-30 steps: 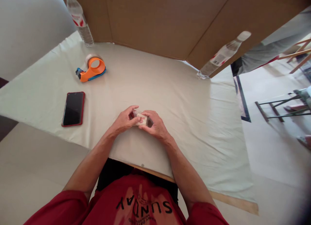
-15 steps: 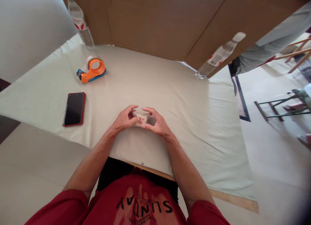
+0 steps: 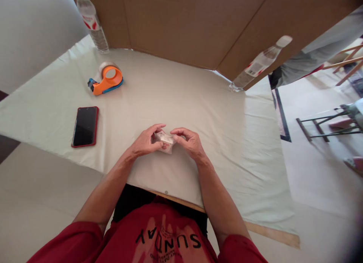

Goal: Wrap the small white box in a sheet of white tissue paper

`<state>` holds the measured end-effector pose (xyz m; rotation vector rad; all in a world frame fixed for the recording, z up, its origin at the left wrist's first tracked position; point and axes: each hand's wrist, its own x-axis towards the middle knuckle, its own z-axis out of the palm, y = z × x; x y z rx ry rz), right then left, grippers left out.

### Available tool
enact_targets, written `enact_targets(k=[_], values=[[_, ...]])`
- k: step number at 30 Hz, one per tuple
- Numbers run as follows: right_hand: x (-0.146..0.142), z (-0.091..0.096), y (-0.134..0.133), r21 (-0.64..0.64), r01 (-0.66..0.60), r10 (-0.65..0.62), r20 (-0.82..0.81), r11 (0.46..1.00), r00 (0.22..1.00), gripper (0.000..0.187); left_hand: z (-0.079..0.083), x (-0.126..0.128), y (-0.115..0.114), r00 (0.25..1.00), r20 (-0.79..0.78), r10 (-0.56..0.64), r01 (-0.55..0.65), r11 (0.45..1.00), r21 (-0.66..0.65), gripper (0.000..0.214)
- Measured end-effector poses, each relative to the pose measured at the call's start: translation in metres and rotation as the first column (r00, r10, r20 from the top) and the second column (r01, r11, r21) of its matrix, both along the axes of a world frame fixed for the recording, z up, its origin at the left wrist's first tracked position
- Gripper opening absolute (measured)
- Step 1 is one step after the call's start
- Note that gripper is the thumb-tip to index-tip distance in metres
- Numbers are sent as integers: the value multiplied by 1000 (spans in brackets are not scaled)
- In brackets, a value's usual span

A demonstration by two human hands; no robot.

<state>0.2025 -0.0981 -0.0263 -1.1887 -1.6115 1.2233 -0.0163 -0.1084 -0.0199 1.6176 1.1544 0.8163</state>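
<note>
Both of my hands meet over the near middle of the cloth-covered table (image 3: 198, 104). Between them is a small clear plastic packet (image 3: 165, 141) with something pale and a bit of red inside. My left hand (image 3: 146, 142) pinches its left side with thumb and fingers curled. My right hand (image 3: 189, 142) pinches the packet's right end with its fingertips, the other fingers bent. The packet sits just above or on the cloth; I cannot tell which.
A red-cased phone (image 3: 85, 126) lies face up at the left. An orange tape dispenser (image 3: 107, 80) sits behind it. Two water bottles (image 3: 92, 21) (image 3: 259, 64) stand against a brown cardboard screen (image 3: 198, 24). A metal stand (image 3: 326, 126) is on the floor at right.
My right hand has shifted slightly right and opened away from the packet's top, so more of the packet shows between the hands. The left hand stays put.
</note>
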Motion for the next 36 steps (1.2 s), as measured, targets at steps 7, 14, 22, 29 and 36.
enact_targets(k=[7, 14, 22, 29, 36], values=[[2, 18, 0, 104, -123, 116, 73, 987, 991, 14, 2, -1, 0, 999, -12, -51, 51, 997, 58, 67], [-6, 25, 7, 233, -325, 253, 293, 917, 922, 14, 4, -2, -1, 996, -26, -89, 91, 992, 91, 69], [-9, 20, 10, 320, -350, 189, 441, 880, 877, 15, 1, -1, 0, 996, -34, -81, 84, 992, 93, 68], [-14, 9, 6, 399, -274, 94, 415, 875, 905, 16, -1, -2, 1, 996, -25, -84, 86, 994, 72, 69], [-5, 16, 3, 312, -253, 158, 300, 916, 941, 15, 3, -1, 0, 995, -19, -98, 99, 992, 72, 66]])
